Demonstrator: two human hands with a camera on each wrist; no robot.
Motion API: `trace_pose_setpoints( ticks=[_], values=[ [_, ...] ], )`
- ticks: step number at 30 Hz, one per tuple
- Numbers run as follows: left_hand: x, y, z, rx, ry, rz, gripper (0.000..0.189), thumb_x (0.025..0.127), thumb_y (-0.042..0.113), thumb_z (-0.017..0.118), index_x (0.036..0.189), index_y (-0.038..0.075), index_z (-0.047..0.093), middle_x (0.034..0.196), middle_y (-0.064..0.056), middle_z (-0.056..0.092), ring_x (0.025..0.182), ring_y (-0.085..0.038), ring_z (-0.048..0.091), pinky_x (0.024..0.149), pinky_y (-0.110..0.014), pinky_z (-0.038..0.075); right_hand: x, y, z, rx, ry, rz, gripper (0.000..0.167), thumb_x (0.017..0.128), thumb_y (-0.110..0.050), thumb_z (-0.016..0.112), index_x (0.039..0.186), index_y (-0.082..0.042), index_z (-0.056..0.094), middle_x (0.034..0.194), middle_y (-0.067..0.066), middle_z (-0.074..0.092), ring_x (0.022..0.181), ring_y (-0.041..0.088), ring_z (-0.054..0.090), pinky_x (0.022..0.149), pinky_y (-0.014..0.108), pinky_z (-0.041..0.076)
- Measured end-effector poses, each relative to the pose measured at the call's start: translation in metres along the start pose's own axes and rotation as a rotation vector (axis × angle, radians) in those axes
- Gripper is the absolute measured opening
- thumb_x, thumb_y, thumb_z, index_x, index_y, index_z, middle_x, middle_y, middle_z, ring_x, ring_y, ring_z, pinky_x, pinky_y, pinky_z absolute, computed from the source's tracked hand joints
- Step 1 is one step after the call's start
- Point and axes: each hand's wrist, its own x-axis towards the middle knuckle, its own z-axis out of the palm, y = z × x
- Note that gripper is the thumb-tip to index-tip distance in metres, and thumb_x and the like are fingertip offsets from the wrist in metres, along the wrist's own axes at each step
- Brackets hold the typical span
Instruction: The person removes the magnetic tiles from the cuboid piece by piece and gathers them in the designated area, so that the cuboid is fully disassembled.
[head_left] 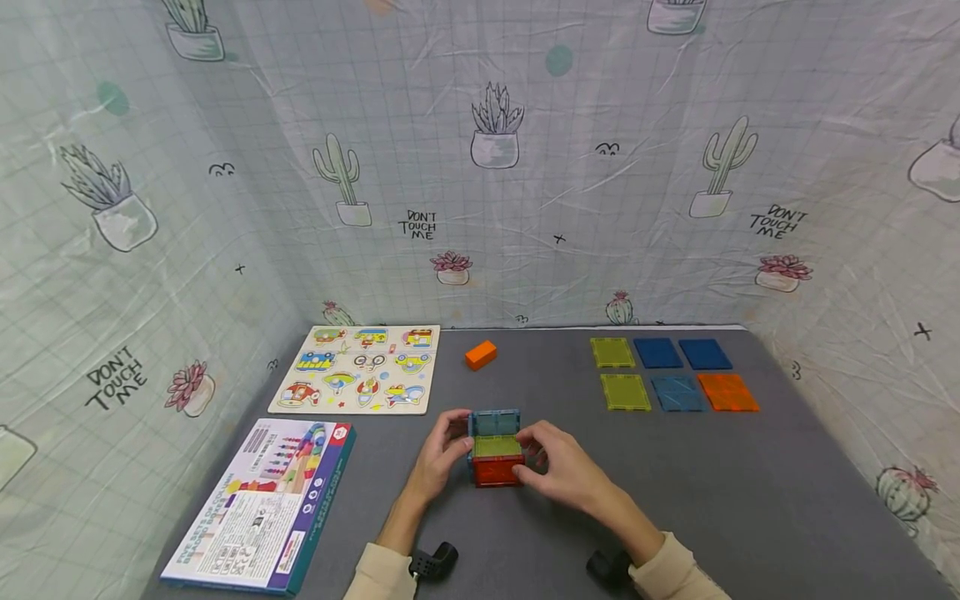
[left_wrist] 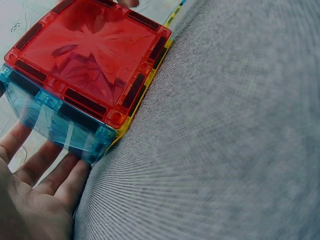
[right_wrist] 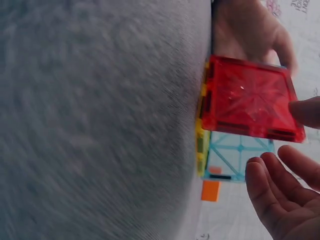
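Gently brace the blue side tile (left_wrist: 52,117), left of the red tile (head_left: 495,475), with your spread left hand (head_left: 437,457); your right hand (head_left: 568,468), fingers parted, should thumb the red tile lightly.

The red tile (left_wrist: 92,45) is see-through plastic, hard and glossy, with a faceted starburst, dark strips set along its edges. The blue tile (left_wrist: 65,120) looks just as clear and shiny. Under them, the table cover (head_left: 675,483) is matt cloth with a fine ribbed weave. The backdrop (head_left: 525,208) has a creased, faintly shiny sheet finish. The puzzle board (head_left: 326,398) looks like smooth wood, the box (head_left: 258,533) printed card, and the sleeve (head_left: 384,571) soft, matt fabric.
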Motion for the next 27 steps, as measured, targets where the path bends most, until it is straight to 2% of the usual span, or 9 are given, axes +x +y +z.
trace_pose_setpoints(
  ticks=[6, 10, 18, 27],
  values=[
    [0.0001, 0.0014, 0.0003, 0.003, 0.000, -0.001, 0.042, 0.097, 0.014, 0.055, 0.137, 0.005, 0.049, 0.131, -0.024, 0.056, 0.119, -0.040, 0.055, 0.096, -0.021, 0.048, 0.0044, 0.0028, 0.0055, -0.058, -0.108, 0.027, 0.030, 0.090, -0.022, 0.074, 0.115, -0.009, 0.064, 0.105, -0.002, 0.063, 0.088, 0.010, 0.059, 0.078, 0.026, 0.055],
    [0.0004, 0.0006, 0.0002, -0.001, 0.001, -0.005, 0.042, 0.097, 0.013, 0.056, 0.137, 0.004, 0.049, 0.131, -0.024, 0.056, 0.119, -0.040, 0.055, 0.096, -0.020, 0.048, 0.0065, 0.0042, 0.0068, -0.070, -0.142, 0.043, 0.025, 0.091, -0.022, 0.074, 0.111, -0.011, 0.065, 0.100, -0.004, 0.063, 0.085, 0.007, 0.055, 0.075, 0.025, 0.052],
    [0.0006, -0.0019, -0.0008, -0.020, 0.002, 0.011, 0.041, 0.096, 0.009, 0.055, 0.137, 0.001, 0.049, 0.131, -0.026, 0.055, 0.119, -0.043, 0.055, 0.096, -0.019, 0.048, 0.0079, 0.0041, 0.0088, -0.087, -0.153, 0.067, 0.014, 0.091, -0.020, 0.073, 0.099, -0.012, 0.066, 0.090, -0.005, 0.064, 0.078, 0.006, 0.052, 0.070, 0.024, 0.048],
    [0.0006, 0.0006, -0.0001, -0.013, -0.006, -0.008, 0.042, 0.096, 0.012, 0.057, 0.136, 0.004, 0.049, 0.131, -0.024, 0.056, 0.120, -0.040, 0.055, 0.097, -0.019, 0.047, 0.0079, 0.0051, 0.0098, -0.089, -0.150, 0.054, 0.014, 0.089, -0.015, 0.075, 0.097, -0.011, 0.066, 0.091, -0.004, 0.066, 0.078, 0.007, 0.054, 0.070, 0.026, 0.051]
  ],
)
